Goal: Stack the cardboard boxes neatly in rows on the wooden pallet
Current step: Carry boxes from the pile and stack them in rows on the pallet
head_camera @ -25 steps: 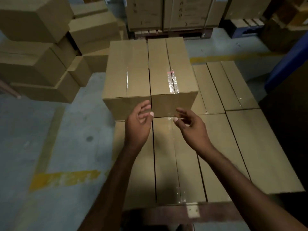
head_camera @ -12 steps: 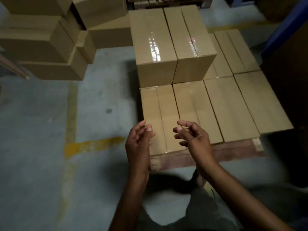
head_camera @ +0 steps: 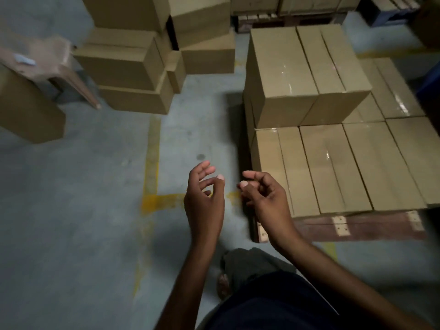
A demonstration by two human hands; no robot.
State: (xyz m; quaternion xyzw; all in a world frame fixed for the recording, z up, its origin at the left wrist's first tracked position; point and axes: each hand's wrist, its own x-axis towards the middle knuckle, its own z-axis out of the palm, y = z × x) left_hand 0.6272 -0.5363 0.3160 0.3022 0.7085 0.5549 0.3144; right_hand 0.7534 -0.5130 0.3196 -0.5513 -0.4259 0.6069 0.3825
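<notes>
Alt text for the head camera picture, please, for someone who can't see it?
A person's empty left hand and right hand hover above grey floor beside a wooden pallet covered with cardboard boxes, two more boxes stacked on top.

A person's left hand (head_camera: 204,198) and right hand (head_camera: 264,198) hover empty, fingers loosely curled, over a grey concrete floor (head_camera: 71,210) at the near corner of a wooden pallet (head_camera: 371,228). A layer of taped cardboard boxes (head_camera: 333,167) covers the pallet, with two more boxes (head_camera: 307,75) side by side on its far-left part. Beyond a yellow floor line (head_camera: 152,160), loose boxes (head_camera: 133,67) lie heaped.
</notes>
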